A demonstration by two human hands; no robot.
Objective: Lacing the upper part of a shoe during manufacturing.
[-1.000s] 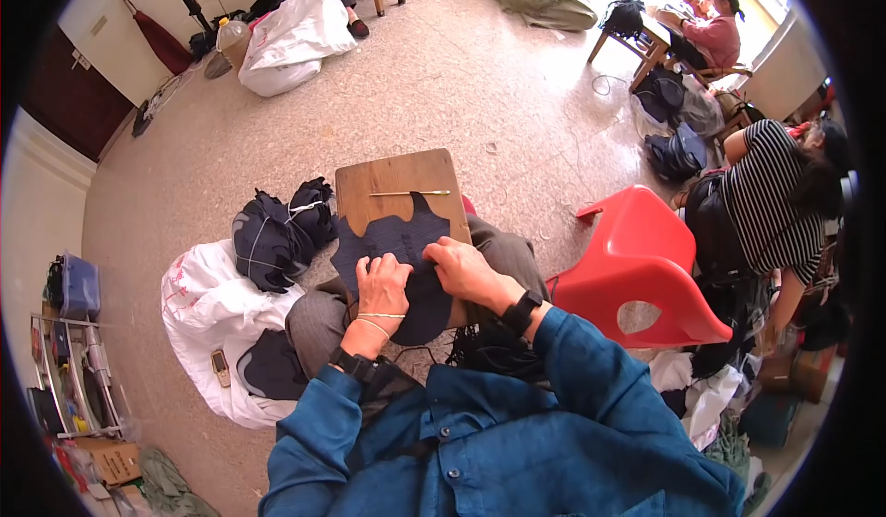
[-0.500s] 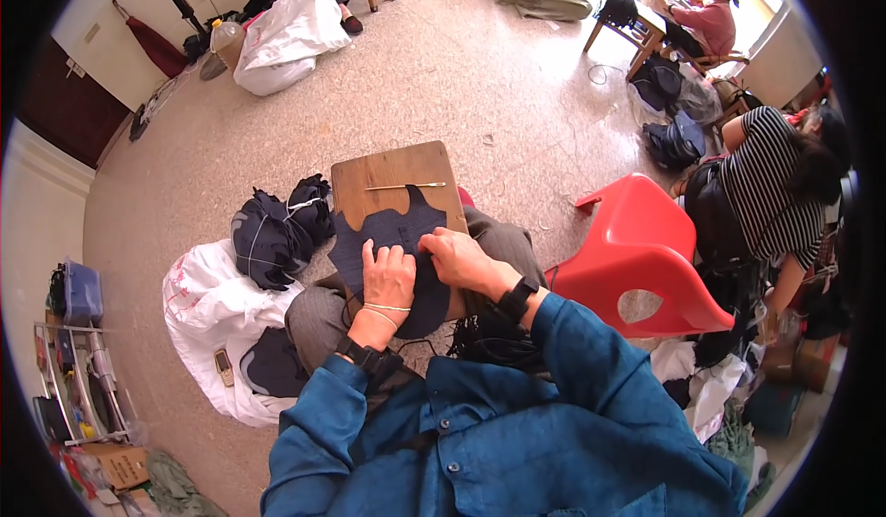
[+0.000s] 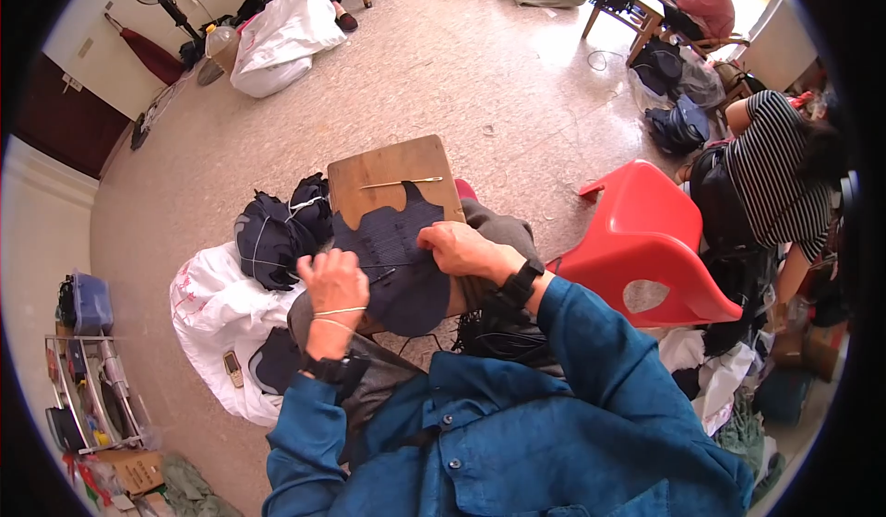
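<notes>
A dark navy piece of ribbed cloth [image 3: 406, 294] with a curved outline lies over a small wooden board [image 3: 383, 162] in front of me. My right hand [image 3: 459, 248] pinches the cloth at its right edge. My left hand [image 3: 333, 288] is raised off the cloth's left side, its fingers curled closed. A thin dark line like thread runs from those fingers across the cloth toward my right hand. A small slim dark item [image 3: 382, 276] lies along the cloth near that line. Beyond the cloth, a long needle-like tool [image 3: 402, 183] rests on the board.
Bundled dark cloth [image 3: 274, 240] and a white sack [image 3: 212, 300] with a phone [image 3: 233, 367] on it sit at my left. On the right stand a red plastic chair [image 3: 646, 235] and a person in a striped top [image 3: 771, 171]. Another person [image 3: 706, 9] sits at a far table.
My left hand has lifted off the cloth and moved left, its fingers now curled. The right hand has stayed at the cloth's right edge. More of the ribbed middle shows.
</notes>
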